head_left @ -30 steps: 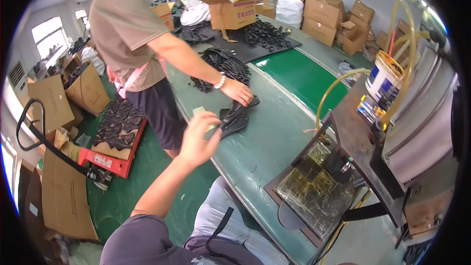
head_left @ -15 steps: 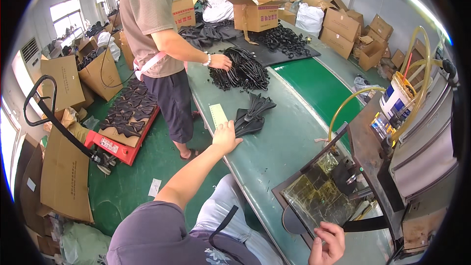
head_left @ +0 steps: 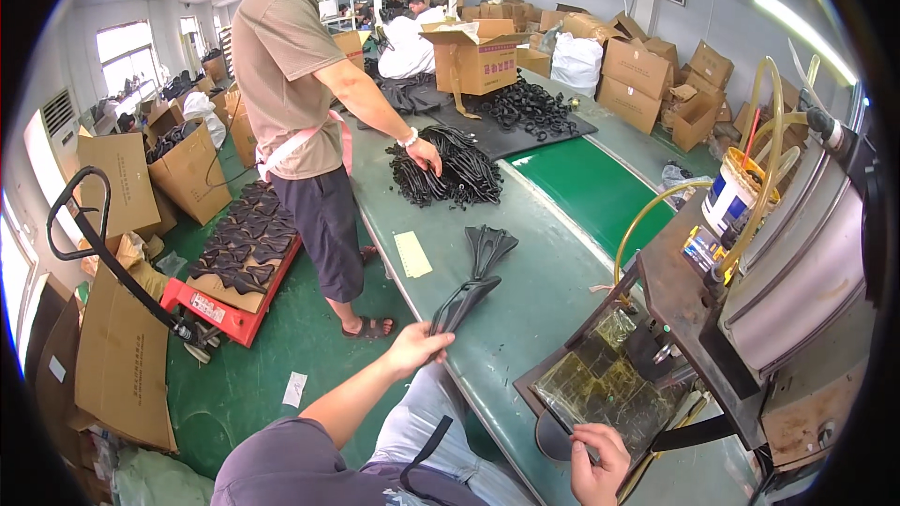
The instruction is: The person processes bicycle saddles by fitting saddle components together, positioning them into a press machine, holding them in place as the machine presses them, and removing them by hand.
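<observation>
My left hand (head_left: 420, 347) is closed on the near end of a black, ribbed, fin-shaped piece (head_left: 462, 304) at the table's left edge. Just beyond it a second black flared piece (head_left: 489, 245) rests on the green table, partly overlapped by the first. A pale yellow ruled card (head_left: 412, 254) lies to their left. At the lower right, my right hand (head_left: 598, 464) hangs by the front corner of a machine's plate (head_left: 591, 379) covered in shiny yellowish sheet. Its fingers curl loosely, the thumb apart, with no object visible in them.
A co-worker stands at the table's left, one hand (head_left: 424, 152) on a pile of black strips (head_left: 450, 169). Behind are a carton (head_left: 480, 64) and black parts. The machine (head_left: 698, 281) with hoses and a white bucket (head_left: 736, 189) borders the right. A red pallet truck (head_left: 234, 314) stands left.
My left hand has come nearer and lower, now gripping one black piece, which has swung toward me. My right hand has shifted slightly left. The co-worker's head has come into view.
</observation>
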Motion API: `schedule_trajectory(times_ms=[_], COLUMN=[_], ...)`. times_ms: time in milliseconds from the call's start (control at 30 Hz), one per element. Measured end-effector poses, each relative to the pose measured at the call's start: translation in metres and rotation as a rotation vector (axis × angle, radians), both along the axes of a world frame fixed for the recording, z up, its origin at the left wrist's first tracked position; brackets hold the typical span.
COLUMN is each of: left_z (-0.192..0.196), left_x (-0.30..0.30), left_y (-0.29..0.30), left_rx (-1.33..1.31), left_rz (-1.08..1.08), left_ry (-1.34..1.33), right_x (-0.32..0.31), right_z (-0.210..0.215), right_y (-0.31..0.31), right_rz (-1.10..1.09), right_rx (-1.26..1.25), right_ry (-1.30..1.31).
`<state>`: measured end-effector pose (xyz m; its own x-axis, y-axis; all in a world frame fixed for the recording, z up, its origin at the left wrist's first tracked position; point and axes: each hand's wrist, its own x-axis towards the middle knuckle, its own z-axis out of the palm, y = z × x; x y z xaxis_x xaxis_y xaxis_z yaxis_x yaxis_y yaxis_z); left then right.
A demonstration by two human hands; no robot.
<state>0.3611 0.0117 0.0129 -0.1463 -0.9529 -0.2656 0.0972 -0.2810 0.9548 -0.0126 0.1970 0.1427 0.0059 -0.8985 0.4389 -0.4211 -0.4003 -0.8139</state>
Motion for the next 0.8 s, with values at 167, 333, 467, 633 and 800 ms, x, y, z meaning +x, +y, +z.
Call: schedule_trajectory(times_ms=[167,333,467,633,800], left_z=[-0.004,0.022,0.063,0.092,0.082], left_x=[-0.016,-0.040,-0.064,-0.095,-0.091], left_y=[0.044,0.059,0.058,0.059,0.056], left_rx=[0.122,-0.103,-0.505,-1.165,-1.454], left_rz=[-0.191,-0.504,-0.717,-1.012,-1.176], left_ry=[0.415,0.268,-0.111,-0.310,-0.557], right_x=[0.009,0.003,-0.001,-0.008,0.046], right_z=[-0.014,-0.022,-0.023,-0.005,-0.026], right_y=[-0.015,-0.016,-0.015,-0.001,0.032], right_rz=[-0.063,-0.047,-0.107,0.375,0.367], right_rx=[-0.078,-0.013,0.132,0.325,0.274], right_ry=[0.018,-0.034,-0.414,-0.008,-0.008])
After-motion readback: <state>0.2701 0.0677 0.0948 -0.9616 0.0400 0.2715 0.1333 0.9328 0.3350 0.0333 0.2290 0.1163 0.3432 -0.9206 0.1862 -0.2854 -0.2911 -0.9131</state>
